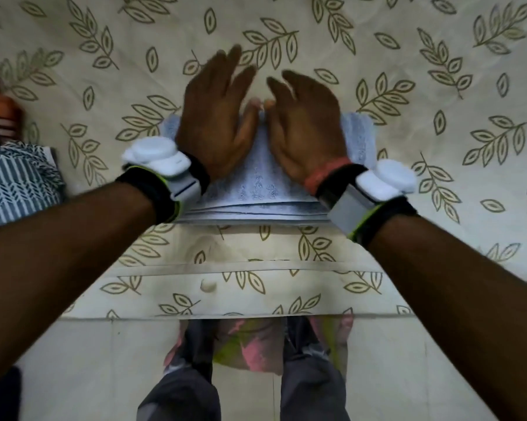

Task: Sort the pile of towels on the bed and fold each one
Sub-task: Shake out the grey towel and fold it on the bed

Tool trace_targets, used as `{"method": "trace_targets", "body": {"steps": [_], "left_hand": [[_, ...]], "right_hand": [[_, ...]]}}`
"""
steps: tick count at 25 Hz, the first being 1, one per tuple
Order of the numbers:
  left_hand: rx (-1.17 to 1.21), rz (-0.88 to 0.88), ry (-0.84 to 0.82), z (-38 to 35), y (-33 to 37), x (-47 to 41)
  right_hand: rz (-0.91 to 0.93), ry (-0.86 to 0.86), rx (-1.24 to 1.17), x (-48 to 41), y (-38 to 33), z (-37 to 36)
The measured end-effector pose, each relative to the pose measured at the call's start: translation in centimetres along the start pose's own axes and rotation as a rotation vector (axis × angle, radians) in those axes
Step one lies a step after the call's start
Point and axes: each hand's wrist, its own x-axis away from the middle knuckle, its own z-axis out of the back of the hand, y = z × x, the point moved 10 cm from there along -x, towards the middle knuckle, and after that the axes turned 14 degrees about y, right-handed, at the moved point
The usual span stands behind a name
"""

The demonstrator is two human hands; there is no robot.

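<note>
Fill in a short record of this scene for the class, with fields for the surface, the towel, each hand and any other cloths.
surface: bed sheet with a leaf print
towel: light blue towel, folded, layered edges nearest the person
left: left hand rests on the towel, fingers spread
right: right hand rests on the towel beside it
other cloths: blue-and-white patterned cloth and orange striped cloth at the left edge

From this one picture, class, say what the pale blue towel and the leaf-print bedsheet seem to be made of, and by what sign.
Pale blue towel: likely cotton terry, matt; fuzzy looped nap, thick layered folded edge. Leaf-print bedsheet: thin woven cloth, perhaps cotton or a blend, matt; flat surface, sharp creases.
</note>
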Motion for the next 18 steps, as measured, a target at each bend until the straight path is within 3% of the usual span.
{"method": "trace_targets", "body": {"steps": [3, 6, 11, 18], "left_hand": [[-0.128, -0.026, -0.138, -3.8, 0.4, 3.6], [-0.168, -0.09, -0.139, -3.5, -0.4, 7.7], [-0.217, 0.009, -0.05, -1.2, -3.9, 8.6], [-0.188, 0.076, -0.042, -2.3, -4.7, 9.6]], "right_hand": [[-0.038, -0.194, 0.123, 3.9, 0.1, -4.1], [0.008, -0.11, 0.146, 7.2, 1.6, -3.1], [-0.199, -0.029, 0.248, 8.3, 8.0, -0.2], [-0.203, 0.054, 0.204, 9.0, 8.4, -0.7]]}}
